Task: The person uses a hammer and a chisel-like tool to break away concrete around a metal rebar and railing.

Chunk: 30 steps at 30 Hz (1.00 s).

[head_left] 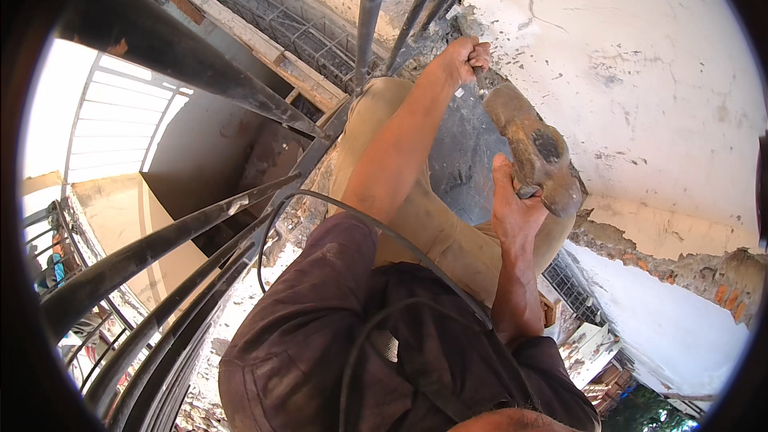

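Observation:
My left hand (466, 61) reaches far forward to the foot of the cracked wall, its fingers wrapped round a metal chisel (480, 78). Only a short length of the chisel shows below the fist; its working tip is hidden. My right hand (518, 206) is closed on the handle of a heavy, rust-brown sledgehammer, close under the head (534, 140). One end of that head is right by the chisel's near end; whether they touch, I cannot tell. Most of the hammer's handle is out of sight.
Black metal poles (168, 248) run along my left, with another thick pole (200, 56) above. A thin black cable (400, 242) crosses my body. Under my bent knees lies a grey surface (464, 168). Exposed rebar (280, 12) fills a trench ahead; a chipped white wall (632, 88) stands right.

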Available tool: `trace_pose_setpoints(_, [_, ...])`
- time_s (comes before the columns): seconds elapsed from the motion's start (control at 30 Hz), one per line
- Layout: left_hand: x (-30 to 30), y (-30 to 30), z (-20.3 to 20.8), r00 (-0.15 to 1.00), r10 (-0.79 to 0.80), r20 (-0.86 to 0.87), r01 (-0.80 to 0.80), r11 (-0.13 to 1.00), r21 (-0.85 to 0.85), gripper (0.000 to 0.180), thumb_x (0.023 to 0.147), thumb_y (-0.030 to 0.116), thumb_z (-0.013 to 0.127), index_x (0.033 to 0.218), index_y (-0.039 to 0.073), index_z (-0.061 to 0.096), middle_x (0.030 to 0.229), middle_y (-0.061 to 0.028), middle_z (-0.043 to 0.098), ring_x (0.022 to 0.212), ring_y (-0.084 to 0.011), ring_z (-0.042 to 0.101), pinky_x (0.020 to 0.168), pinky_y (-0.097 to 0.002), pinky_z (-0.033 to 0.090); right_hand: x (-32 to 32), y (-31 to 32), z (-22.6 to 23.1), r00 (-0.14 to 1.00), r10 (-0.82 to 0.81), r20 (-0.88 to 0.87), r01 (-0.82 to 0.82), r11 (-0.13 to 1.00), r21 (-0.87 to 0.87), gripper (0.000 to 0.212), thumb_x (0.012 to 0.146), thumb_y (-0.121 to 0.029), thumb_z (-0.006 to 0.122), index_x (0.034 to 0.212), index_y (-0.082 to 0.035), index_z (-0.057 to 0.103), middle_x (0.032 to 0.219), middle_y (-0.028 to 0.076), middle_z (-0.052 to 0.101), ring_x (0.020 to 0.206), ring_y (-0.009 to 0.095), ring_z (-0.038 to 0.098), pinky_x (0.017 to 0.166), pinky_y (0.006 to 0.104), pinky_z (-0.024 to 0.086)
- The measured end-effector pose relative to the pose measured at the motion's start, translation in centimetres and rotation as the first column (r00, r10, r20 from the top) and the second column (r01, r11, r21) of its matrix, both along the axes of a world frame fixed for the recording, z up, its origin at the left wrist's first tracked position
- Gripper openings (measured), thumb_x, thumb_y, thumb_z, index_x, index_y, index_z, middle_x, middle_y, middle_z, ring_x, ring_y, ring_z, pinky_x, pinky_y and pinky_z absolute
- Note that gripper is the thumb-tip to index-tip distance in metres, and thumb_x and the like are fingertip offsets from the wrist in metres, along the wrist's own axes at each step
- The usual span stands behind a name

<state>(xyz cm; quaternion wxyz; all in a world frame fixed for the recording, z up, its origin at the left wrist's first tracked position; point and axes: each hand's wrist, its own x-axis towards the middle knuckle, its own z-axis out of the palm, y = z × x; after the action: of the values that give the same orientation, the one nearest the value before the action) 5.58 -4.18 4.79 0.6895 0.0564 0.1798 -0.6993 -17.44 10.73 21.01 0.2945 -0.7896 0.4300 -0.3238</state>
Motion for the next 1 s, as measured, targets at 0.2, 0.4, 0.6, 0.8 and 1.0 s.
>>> trace_pose_setpoints(0.2, [-0.5,-0.3,0.6,1.0,0.011,-0.018,-0.011,0.999,0.032,0.031,0.109,0.025,0.029,0.121,-0.002,0.039,0.061,0.0044,0.029,0.044,-0.006,0.028,0.036,-0.0206,0.023,0.3,-0.4,5.1,0.476,0.283,0.833,-0.426,0.903,-0.063,0.033,0.096,-0.008,0.057,0.067,-0.01,0.041,0.054,-0.001,0.041,0.046,0.008,0.039,0.046,0.0287,0.036])
trace_pose_setpoints(0.4, [2.0,-1.1,0.3,0.998,0.039,-0.051,-0.04,0.999,-0.025,0.024,0.108,0.018,0.031,0.119,-0.002,0.038,0.059,0.0045,0.028,0.044,-0.006,0.027,0.036,-0.021,0.024,0.8,-2.1,-5.1,0.988,0.156,-0.016,-0.151,0.973,0.176,0.009,0.087,-0.007,0.069,0.085,-0.002,0.062,0.071,-0.001,0.058,0.069,0.006,0.052,0.059,0.0225,0.04])
trace_pose_setpoints(0.6, [0.4,-0.3,0.7,0.997,0.065,-0.048,-0.064,0.998,0.018,0.028,0.108,0.019,0.032,0.124,-0.003,0.036,0.059,0.0041,0.027,0.044,-0.0071,0.026,0.037,-0.021,0.025,0.0,0.2,8.5,0.791,0.154,0.592,-0.278,0.953,0.123,0.027,0.09,0.0,0.06,0.067,-0.007,0.047,0.056,0.0,0.048,0.048,0.005,0.039,0.048,0.0229,0.032])
trace_pose_setpoints(0.8, [0.7,-2.4,0.2,0.994,0.032,-0.103,-0.033,0.999,-0.003,0.034,0.109,0.028,0.029,0.121,-0.002,0.04,0.06,0.0036,0.031,0.044,-0.0069,0.027,0.037,-0.0218,0.025,1.0,-3.9,-1.2,0.962,0.06,0.266,-0.114,0.974,0.194,0.033,0.09,-0.009,0.061,0.062,-0.011,0.044,0.053,-0.005,0.038,0.049,0.004,0.032,0.046,0.0256,0.025])
trace_pose_setpoints(1.0, [0.1,-0.5,-0.1,0.999,0.014,-0.04,-0.011,0.997,0.078,0.035,0.107,0.031,0.031,0.091,0.003,0.044,0.054,0.0058,0.026,0.042,-0.0055,0.023,0.035,-0.0225,0.022,-0.1,-1.3,-2.6,0.999,0.053,0.002,-0.051,0.957,0.285,0.025,0.089,-0.008,0.066,0.068,-0.008,0.051,0.058,-0.007,0.045,0.05,0.003,0.037,0.045,0.0239,0.028])
